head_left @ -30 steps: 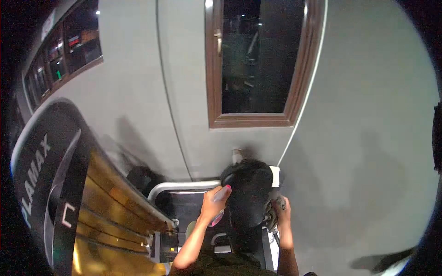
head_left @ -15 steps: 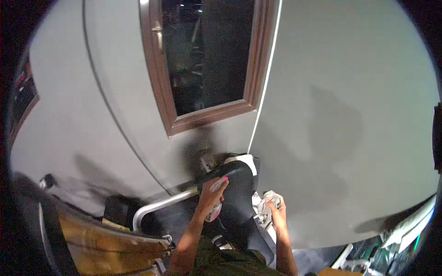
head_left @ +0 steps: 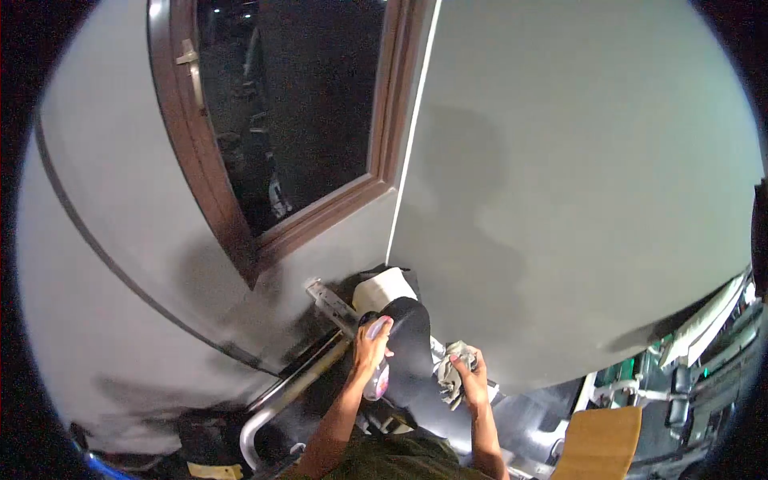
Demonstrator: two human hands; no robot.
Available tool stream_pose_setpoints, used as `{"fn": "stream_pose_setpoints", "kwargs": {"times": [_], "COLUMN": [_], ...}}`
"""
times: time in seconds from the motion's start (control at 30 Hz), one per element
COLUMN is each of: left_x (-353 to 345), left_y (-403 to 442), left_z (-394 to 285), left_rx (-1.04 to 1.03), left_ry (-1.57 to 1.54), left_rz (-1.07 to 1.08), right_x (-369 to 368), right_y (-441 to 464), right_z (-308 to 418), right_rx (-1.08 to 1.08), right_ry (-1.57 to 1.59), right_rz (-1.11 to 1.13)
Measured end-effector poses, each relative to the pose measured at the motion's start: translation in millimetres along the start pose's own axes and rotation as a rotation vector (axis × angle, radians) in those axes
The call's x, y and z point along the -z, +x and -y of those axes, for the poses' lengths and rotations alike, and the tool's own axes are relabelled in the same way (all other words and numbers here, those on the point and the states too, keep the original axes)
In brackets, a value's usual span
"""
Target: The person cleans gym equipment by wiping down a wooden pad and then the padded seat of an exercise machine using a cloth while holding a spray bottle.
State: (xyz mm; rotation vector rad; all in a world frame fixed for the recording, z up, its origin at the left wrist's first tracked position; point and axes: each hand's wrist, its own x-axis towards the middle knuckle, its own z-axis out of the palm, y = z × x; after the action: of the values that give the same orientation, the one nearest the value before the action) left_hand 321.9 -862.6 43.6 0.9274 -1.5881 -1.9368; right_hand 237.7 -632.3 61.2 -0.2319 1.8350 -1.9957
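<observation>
Left hand: the fingers wrap around a clear spray bottle, gripping it below its pinkish top; the bottle's body shows under the hand.
Bottle's long axis: close to upright in the view, with a slight lean, the top end farther up the view and the body nearer the person. Which way the nozzle points is too small to tell.
Right hand: the fingers are closed on a crumpled pale cloth, pinching it with the thumb across its near side; folds hang out below the grip.
Cloth's shape: bunched up, so no clear long axis shows.
Black pad: lies between the two hands, its length running away from the person toward the wall. The bottle is on its left, the cloth on its right.
Nearer hand: the left, which overlaps the pad's left edge in the view; the cloth sits just beside the right edge. Whether either touches the pad, I cannot tell.
Bottle to cloth: apart, with the cloth to the right and roughly level in the view.
White block: at the pad's far end, just beyond the left hand.
Metal rail: a bent bar left of the left forearm.
Brown window frame: set in the wall, above and beyond the hands.
Tan panel: low on the right, well apart from the right hand.
</observation>
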Motion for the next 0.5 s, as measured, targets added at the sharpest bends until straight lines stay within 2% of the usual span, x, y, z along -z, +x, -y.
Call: {"fn": "stream_pose_setpoints", "kwargs": {"times": [0.23,0.37,0.5], "left_x": [-3,-3,3], "left_y": [26,24,21], "left_z": [20,17,14], "left_rx": [0.212,0.184,0.176], "left_ry": [-0.193,-0.228,-0.262], "left_rz": [0.039,0.050,0.109], "right_x": [-5,-12,-16], "right_y": [-18,-26,-19], "right_z": [3,12,8], "right_rx": [-0.042,-0.055,-0.039], "right_ry": [-0.053,-0.083,-0.200], "right_rz": [-0.090,-0.176,-0.152]}}
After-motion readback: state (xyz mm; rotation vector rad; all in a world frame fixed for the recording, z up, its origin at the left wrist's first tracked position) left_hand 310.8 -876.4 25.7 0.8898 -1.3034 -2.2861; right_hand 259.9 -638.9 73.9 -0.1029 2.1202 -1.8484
